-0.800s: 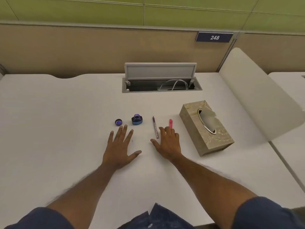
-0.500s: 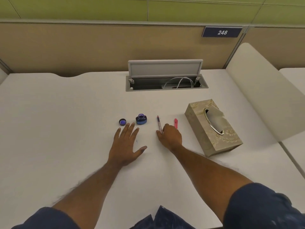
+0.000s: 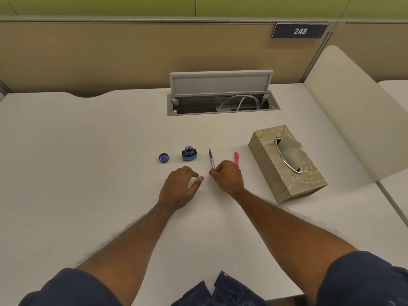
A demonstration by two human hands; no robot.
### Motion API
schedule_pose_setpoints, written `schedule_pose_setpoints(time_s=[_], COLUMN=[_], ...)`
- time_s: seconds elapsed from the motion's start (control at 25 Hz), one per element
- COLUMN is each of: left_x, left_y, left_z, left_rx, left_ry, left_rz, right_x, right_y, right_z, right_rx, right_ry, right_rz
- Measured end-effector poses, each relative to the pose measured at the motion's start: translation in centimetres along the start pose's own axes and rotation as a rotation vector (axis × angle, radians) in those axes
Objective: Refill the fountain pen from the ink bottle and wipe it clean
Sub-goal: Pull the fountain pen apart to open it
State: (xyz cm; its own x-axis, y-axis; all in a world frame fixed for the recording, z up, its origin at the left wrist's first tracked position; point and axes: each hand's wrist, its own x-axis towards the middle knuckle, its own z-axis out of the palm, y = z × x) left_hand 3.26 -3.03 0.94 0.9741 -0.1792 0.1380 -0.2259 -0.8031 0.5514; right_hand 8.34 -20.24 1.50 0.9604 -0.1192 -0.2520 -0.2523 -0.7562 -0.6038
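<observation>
- The left hand (image 3: pixel 181 186) is over the white counter (image 3: pixel 88 173), its fingers loosely bent, and it holds nothing.
- Just right of it, the right hand (image 3: pixel 227 177) pinches the near end of the slim clear fountain pen (image 3: pixel 211 159); the pen's tip points away.
- Beyond the left hand stands the open blue glass ink bottle (image 3: pixel 189 153), with its round blue cap (image 3: pixel 163 158) left of it.
- Behind the right hand lies a small pink pen cap (image 3: pixel 236 157), and further right a beige patterned tissue box (image 3: pixel 287 164).

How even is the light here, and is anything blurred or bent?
Head view: soft, even light, faint shadows beside the left hand and right hand; the number plate looks skewed by the wide lens; the fountain pen looks slightly soft.
</observation>
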Motion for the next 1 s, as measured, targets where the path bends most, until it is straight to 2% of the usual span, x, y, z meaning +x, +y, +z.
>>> schedule_pose_setpoints(time_s=[0.08,0.24,0.36,0.68,0.88,1.0], left_x=[0.7,2.6,3.2,2.4,1.8,1.7], left_y=[1.0,3.6,5.1,5.0,4.9,4.7], left_z=[0.1,0.4,-0.1,-0.2,-0.1,-0.1], left_rx=[-0.197,-0.733,-0.977,-0.992,-1.056,-1.036], left_ry=[-0.003,-0.07,-0.023,-0.002,-0.06,-0.048], left_rz=[-0.103,-0.485,-0.56,-0.53,-0.551,-0.534], right_x=[-0.7,-2.4,-3.5,-5.3,-5.9,-6.0], right_y=[0.2,0.4,1.2,1.7,0.3,-0.1], right_z=[-0.3,-1.0,-0.8,-0.6,-1.3,-1.3], right_rx=[0.097,0.317,0.395,0.469,0.646,0.683], right_ry=[0.062,0.096,0.041,-0.104,-0.245,-0.254], right_rz=[-0.036,-0.107,-0.142,-0.165,-0.113,-0.107])
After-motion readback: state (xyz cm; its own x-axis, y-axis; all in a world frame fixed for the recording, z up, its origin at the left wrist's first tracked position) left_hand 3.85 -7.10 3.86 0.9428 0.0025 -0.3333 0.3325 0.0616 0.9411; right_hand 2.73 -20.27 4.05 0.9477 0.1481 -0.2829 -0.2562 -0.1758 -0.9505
